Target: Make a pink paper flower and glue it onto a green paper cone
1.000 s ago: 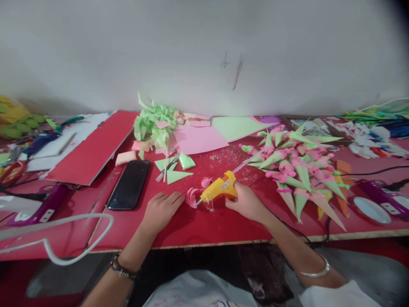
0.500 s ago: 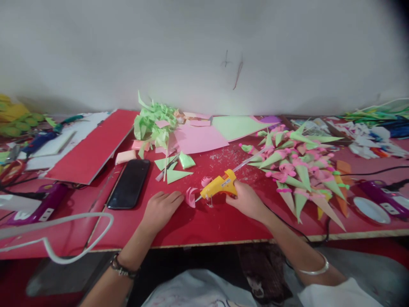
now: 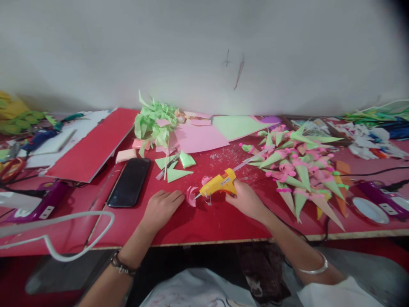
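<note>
My right hand (image 3: pixel 246 199) is wrapped round the handle of a yellow glue gun (image 3: pixel 220 183), a clear glue stick standing out of its back. The gun's nozzle touches or nearly touches a pink striped paper piece (image 3: pixel 191 196). At the left edge of that piece, my left hand (image 3: pixel 163 208) rests on the red table (image 3: pixel 204 226) with its fingers closed at the piece. Its fingertips are partly hidden. Just behind the nozzle lies a small pink paper roll (image 3: pixel 206 180).
A black phone (image 3: pixel 129 182) lies left of my left hand. Pink and green paper cones (image 3: pixel 297 166) are heaped at the right. Green paper scraps (image 3: pixel 155 119) and pink sheets (image 3: pixel 198 137) lie behind. A white curved frame (image 3: pixel 110 221) juts in from the left.
The glue gun's nozzle has shifted very slightly left against the pink striped piece. Both hands otherwise look unchanged.
</note>
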A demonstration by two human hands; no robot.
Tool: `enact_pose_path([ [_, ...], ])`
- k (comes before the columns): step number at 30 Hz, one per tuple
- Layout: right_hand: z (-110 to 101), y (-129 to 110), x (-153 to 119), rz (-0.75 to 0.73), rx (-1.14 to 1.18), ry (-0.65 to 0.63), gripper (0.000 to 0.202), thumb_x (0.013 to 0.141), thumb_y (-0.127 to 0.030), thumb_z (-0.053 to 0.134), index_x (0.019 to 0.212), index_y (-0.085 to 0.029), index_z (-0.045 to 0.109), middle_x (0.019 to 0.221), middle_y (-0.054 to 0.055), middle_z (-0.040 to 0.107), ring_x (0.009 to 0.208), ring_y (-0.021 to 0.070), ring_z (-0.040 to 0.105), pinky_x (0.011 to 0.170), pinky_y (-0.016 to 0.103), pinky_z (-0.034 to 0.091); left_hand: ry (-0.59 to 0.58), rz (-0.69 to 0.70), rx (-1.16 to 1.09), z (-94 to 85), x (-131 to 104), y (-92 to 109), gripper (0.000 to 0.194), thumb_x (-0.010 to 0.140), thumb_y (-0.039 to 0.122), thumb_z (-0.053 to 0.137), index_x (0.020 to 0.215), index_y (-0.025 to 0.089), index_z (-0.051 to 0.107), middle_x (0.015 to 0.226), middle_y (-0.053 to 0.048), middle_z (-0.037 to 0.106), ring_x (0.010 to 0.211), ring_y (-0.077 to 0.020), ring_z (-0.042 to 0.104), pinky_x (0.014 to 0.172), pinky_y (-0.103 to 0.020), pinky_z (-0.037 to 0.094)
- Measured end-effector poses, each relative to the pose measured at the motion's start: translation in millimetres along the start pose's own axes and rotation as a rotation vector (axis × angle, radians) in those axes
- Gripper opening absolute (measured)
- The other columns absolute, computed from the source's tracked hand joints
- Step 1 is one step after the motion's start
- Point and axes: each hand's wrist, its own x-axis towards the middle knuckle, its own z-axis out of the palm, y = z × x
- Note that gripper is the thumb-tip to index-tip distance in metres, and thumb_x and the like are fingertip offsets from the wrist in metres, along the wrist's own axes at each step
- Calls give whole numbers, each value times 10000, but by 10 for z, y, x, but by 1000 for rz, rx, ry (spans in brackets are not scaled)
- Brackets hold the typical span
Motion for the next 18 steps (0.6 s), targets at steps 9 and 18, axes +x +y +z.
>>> enact_pose_path([
  [9,49,37,17,23,-109,19,128,716,-231,487,795,-135,517,698,61,589,619,165,555,506,222,302,11,-4,-3,-5,8,3,222,826,83,391,817,172,594,842,-12,668,553,-123,554,536,-258,365],
  [18,65,23,14,35,-109,33,132,726,-223,497,826,-141,524,727,67,614,641,167,572,520,222,307,18,-6,-39,-15,17,4,247,839,78,359,790,168,584,818,-24,656,552,-113,542,540,-260,357],
])
